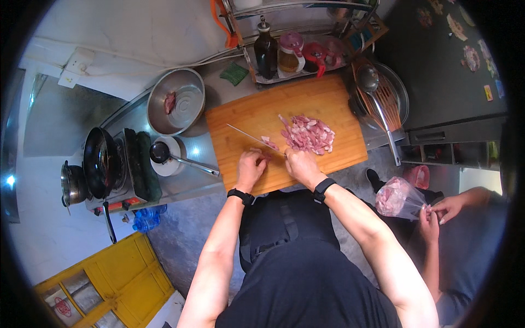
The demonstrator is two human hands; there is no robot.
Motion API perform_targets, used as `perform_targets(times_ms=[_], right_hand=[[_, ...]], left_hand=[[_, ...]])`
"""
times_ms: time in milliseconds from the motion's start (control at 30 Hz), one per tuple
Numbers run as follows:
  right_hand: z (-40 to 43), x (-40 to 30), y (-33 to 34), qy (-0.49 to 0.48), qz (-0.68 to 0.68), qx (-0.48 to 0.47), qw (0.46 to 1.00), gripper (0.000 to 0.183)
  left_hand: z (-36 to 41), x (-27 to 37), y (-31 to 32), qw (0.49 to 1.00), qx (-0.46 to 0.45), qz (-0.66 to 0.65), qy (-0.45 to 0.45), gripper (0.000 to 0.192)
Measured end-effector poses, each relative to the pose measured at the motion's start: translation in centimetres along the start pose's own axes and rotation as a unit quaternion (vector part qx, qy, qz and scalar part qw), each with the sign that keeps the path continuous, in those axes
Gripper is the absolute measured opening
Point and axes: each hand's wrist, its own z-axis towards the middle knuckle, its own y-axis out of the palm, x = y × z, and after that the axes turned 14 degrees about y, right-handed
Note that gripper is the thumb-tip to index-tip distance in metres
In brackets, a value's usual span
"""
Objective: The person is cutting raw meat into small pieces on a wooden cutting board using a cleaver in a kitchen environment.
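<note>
A wooden cutting board (242, 110) lies before me on the counter. My right hand (302, 166) grips a kitchen knife (251, 137), whose blade appears edge-on as a thin line slanting up to the left. Curled fingers of my left hand (250, 167) hold a small piece of raw meat (267, 156) near the board's front edge; most of it is hidden. Just beyond the blade lie a few cut slices (270, 142). To the right of the knife is a heap of sliced raw meat (311, 134).
At left stand a metal basin (176, 102) with one meat chunk (170, 102), a ladle (160, 152) on a white dish, and a wok (100, 164) on a stove. A bottle rack (262, 80) stands behind. At right, another person's hands (439, 215) hold a bag of meat (393, 197).
</note>
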Motion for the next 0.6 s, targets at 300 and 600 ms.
perform_targets(times_ms=[300, 600], right_hand=[[-1.0, 1.4, 0.0, 0.009, 0.012, 0.034, 0.999, 0.011], [-2.0, 2.2, -1.0, 0.035, 0.047, 0.093, 0.994, 0.011]], left_hand=[[1.6, 1.3, -1.0, 0.998, 0.046, 0.027, -0.027, 0.009], [3.9, 0.7, 0.4, 0.997, 0.038, -0.025, -0.058, 0.032]])
